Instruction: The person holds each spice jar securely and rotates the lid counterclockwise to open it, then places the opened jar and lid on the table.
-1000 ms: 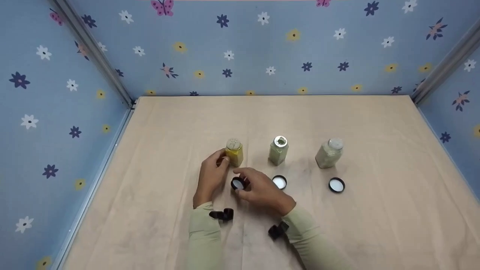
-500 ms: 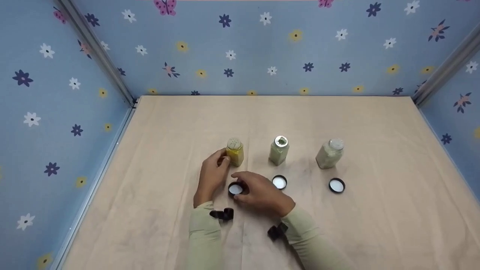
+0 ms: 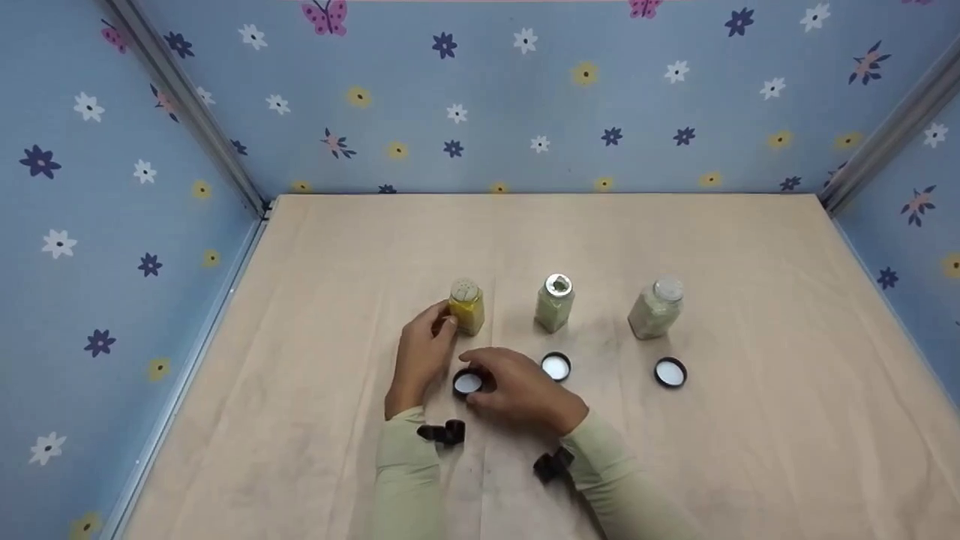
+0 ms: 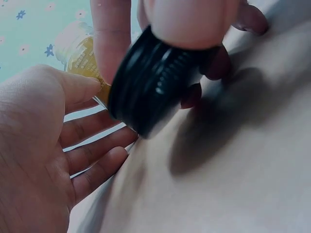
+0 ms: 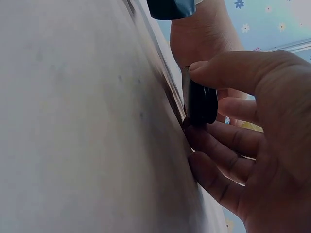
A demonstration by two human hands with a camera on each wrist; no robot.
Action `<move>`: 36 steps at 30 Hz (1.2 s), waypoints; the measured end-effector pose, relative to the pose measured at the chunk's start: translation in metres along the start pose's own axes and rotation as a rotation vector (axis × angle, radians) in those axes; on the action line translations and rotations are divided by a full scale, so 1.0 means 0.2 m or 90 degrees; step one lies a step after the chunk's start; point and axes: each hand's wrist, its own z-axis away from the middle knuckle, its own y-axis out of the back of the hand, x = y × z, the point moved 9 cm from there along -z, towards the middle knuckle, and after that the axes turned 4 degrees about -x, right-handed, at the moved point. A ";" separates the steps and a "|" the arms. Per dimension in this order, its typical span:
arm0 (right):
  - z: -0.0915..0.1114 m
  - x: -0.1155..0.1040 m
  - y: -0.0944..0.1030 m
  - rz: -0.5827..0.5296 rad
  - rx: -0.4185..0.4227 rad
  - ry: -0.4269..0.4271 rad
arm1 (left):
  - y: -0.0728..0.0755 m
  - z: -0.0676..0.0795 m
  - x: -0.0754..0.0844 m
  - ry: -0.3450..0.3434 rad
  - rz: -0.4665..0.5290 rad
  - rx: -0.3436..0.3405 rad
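My left hand [image 3: 424, 352] holds a glass shaker jar [image 3: 468, 315] of yellow spice by its lower left side. The jar stands upright on the table, its perforated top bare; in the left wrist view the jar [image 4: 83, 60] is partly behind fingers. Close in front of it, my right hand [image 3: 517, 386] pinches a black screw cap [image 3: 467, 383] between thumb and fingers, white inside facing up. The right wrist view shows the cap [image 5: 201, 102] low by the tabletop; whether it touches is unclear.
Two more shaker jars stand to the right, one pale green [image 3: 554, 307] and one whitish green [image 3: 655, 311]. In front of them lie two black caps, the nearer one [image 3: 556, 367] beside my right hand and another [image 3: 670, 372] farther right. Flowered walls border the cloth-covered table [image 3: 750, 450].
My right hand has brought the cap slightly down and left, toward me, and its white inside has turned more upward. The left hand stays at the yellow jar.
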 end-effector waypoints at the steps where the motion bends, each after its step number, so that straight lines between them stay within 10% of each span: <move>1: 0.00 0.00 0.00 -0.001 0.000 0.000 | 0.00 0.00 0.00 0.000 -0.001 0.001; 36: 0.00 -0.06 0.04 0.076 0.045 0.017 | 0.00 -0.01 0.00 -0.011 -0.002 0.008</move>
